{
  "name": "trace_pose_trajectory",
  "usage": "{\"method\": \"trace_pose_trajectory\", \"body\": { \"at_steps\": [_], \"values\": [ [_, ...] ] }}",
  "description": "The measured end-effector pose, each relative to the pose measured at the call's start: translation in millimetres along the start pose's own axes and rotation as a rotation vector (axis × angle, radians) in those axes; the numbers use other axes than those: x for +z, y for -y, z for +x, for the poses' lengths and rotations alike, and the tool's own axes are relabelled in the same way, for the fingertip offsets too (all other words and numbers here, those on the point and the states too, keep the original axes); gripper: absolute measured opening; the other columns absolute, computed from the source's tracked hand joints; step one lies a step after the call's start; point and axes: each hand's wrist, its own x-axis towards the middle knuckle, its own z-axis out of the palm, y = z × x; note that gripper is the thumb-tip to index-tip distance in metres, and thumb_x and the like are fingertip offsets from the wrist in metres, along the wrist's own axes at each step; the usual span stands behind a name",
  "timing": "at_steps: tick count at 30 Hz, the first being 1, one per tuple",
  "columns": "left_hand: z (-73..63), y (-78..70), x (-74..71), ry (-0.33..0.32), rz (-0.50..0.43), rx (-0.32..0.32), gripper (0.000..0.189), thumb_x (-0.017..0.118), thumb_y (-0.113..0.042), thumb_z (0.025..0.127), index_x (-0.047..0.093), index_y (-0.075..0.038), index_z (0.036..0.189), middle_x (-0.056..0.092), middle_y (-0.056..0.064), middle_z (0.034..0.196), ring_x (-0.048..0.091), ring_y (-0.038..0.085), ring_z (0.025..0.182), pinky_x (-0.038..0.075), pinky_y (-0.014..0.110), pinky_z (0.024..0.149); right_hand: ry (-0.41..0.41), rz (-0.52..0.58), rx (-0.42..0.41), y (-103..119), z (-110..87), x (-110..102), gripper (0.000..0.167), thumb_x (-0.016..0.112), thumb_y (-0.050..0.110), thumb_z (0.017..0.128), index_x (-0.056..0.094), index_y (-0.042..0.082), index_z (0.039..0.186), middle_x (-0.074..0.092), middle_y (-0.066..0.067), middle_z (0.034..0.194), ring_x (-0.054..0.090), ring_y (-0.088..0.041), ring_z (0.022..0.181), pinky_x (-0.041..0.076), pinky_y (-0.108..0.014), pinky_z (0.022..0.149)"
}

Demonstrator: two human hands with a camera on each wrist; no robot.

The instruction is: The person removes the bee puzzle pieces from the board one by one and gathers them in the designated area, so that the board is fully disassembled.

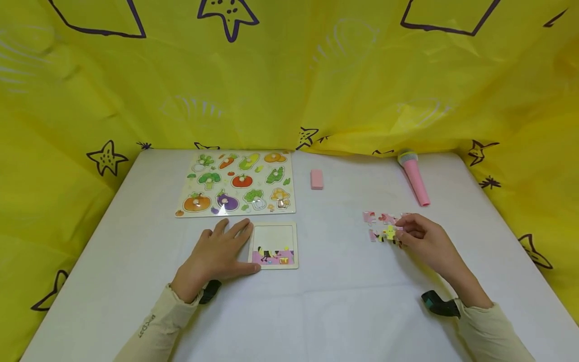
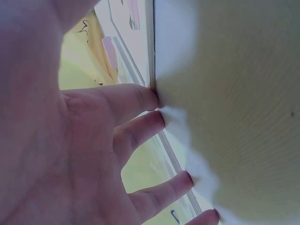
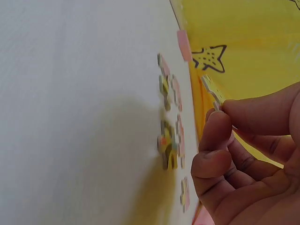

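Note:
Thumb and index finger of my right hand pinch a yellow jigsaw piece, held above the table in the right wrist view. Below it lie several loose pink and yellow jigsaw pieces, some hidden by the hand in the head view. Spread flat on the table, my left hand touches the left side of a small square puzzle frame; its thumb rests on the lower left corner. Joined pieces with a bee picture fill the bottom of the frame. The frame's upper part shows a bare white base.
Behind the frame lies a vegetable puzzle board. A pink block sits to the right of the board. At the back right is a pink toy microphone. A yellow patterned curtain borders the white-covered table.

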Motion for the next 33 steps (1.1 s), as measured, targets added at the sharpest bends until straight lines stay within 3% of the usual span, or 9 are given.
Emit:
{"method": "trace_pose_trajectory", "body": {
  "at_steps": [13,24,33],
  "values": [
    [-0.2,-0.6,0.3,-0.008,0.011,-0.001,0.097,0.074,-0.066,0.092,0.045,-0.007,0.163,0.041,0.011,0.169,0.037,0.049,0.147,0.043,0.067,0.104,-0.07,-0.09,0.031,-22.7,-5.3,-21.6,0.021,0.066,0.0,0.104,0.066,-0.009,0.122,0.068,-0.017,0.1,0.063,-0.006,0.075,0.053,-0.017,0.065],
    [2.0,0.7,0.3,-0.011,0.007,-0.006,0.097,0.075,-0.064,0.092,0.044,-0.006,0.164,0.04,0.011,0.169,0.036,0.052,0.148,0.042,0.069,0.106,-0.003,-0.14,0.132,-36.6,-7.0,-31.8,0.025,0.065,0.008,0.107,0.066,-0.011,0.122,0.066,-0.012,0.096,0.061,-0.013,0.071,0.053,-0.022,0.063],
    [0.4,-1.2,0.4,-0.013,-0.025,-0.006,0.097,0.077,-0.063,0.091,0.046,-0.005,0.162,0.042,0.011,0.168,0.036,0.054,0.148,0.041,0.069,0.106,0.049,-0.304,0.135,-37.1,-3.0,-35.3,0.022,0.069,0.011,0.104,0.068,-0.007,0.118,0.067,-0.01,0.098,0.059,-0.027,0.089,0.046,-0.026,0.068]
  ]
}}
